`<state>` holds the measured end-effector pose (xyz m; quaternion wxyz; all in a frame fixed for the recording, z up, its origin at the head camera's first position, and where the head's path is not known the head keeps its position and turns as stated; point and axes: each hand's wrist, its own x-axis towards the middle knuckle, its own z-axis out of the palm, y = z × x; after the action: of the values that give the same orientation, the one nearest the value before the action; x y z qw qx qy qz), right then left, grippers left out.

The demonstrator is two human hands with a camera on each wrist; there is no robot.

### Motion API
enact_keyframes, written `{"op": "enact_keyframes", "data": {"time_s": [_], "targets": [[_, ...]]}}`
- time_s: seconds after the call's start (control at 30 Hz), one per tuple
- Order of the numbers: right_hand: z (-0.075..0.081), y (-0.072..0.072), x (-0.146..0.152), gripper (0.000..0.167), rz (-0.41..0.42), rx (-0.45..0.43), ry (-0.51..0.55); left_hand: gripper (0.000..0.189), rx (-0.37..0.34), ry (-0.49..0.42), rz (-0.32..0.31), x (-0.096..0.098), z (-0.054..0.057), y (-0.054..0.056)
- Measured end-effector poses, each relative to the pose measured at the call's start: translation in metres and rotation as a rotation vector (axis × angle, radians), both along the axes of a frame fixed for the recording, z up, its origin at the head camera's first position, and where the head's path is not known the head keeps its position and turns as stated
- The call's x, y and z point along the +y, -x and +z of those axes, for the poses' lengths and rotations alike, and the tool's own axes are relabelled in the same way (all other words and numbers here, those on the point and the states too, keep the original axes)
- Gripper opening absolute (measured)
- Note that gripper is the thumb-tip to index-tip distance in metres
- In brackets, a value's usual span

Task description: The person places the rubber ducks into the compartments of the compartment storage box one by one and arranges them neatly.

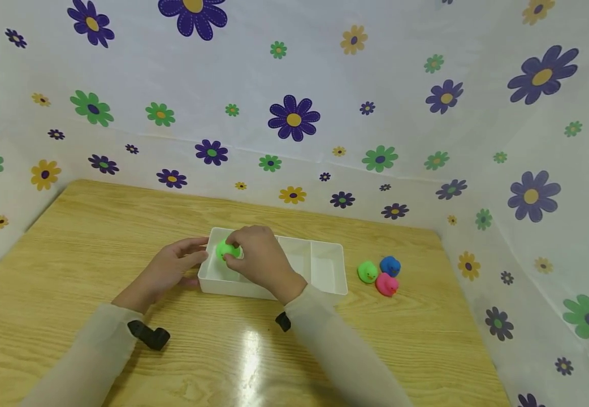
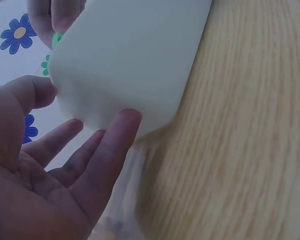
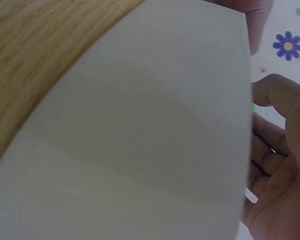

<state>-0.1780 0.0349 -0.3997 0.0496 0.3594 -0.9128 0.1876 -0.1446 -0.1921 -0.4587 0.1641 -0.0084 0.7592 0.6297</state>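
Observation:
A long white divided box (image 1: 238,289) lies on the wooden table. My right hand (image 1: 261,257) reaches over it from the right and pinches a light green rubber duck (image 1: 221,250) between thumb and fingers, inside the leftmost compartment. Part of that duck is covered by the hand. My left hand (image 1: 174,263) is at the box's left end, its fairly straight fingers (image 2: 120,135) spread along the end wall. In the right wrist view the box's side wall (image 3: 140,125) hides most of the duck and the fingertips.
Right of the box, a second green duck (image 1: 367,272), a blue duck (image 1: 390,265) and a pink duck (image 1: 387,284) stand close together on the table (image 1: 213,362). A white flowered cloth (image 1: 243,130) hangs behind the table and along its sides.

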Motion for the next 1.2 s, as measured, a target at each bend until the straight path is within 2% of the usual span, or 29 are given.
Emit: {"op": "enact_keyframes", "data": {"time_s": [0.2,0.5,0.83,1.2], "targets": [[-0.012,0.005,-0.012,0.019,0.008,0.005,-0.085,0.062,0.003,-0.006,-0.002,0.000,-0.002,0.000],[-0.024,0.010,-0.021,0.021,-0.014,-0.008,-0.155,0.061,0.003,-0.006,-0.004,0.001,-0.001,0.000],[-0.025,0.013,-0.027,0.019,-0.025,-0.069,-0.183,0.062,-0.007,-0.006,-0.015,-0.001,-0.003,0.002],[-0.022,0.013,-0.030,0.022,-0.052,-0.069,-0.264,0.062,0.000,-0.011,-0.017,-0.001,-0.002,0.001]]}}
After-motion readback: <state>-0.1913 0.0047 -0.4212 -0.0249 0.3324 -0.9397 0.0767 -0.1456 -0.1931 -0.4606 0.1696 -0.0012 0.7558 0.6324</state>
